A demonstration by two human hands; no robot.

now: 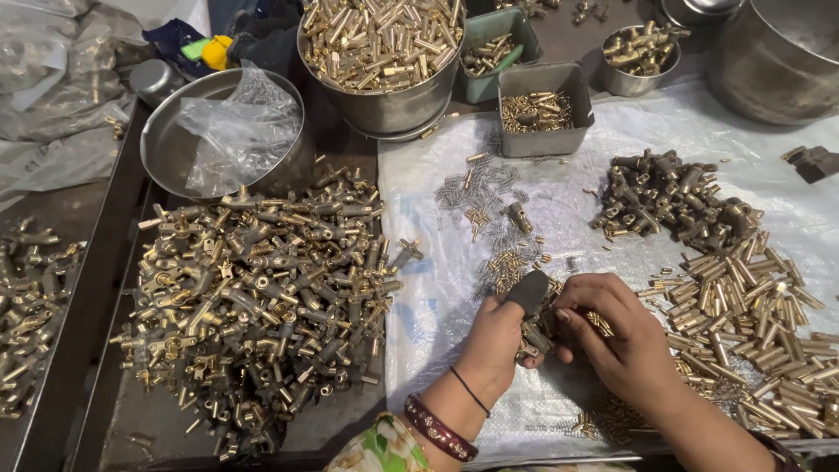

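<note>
A heap of brass fittings [262, 297] is lying left of the plastic sheet [437, 288]. Brass tubes [743, 306] are lying on the sheet's right, a full steel bowl [384, 52] sitting behind.

brass fitting [535, 330]: mostly hidden by both hands | big steel pot [778, 57]: cut off top-right

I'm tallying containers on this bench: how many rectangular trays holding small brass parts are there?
2. A green tray at top centre, beside the big steel bowl, and a grey tray just below it on the plastic sheet. Others may lie out of view.
</note>
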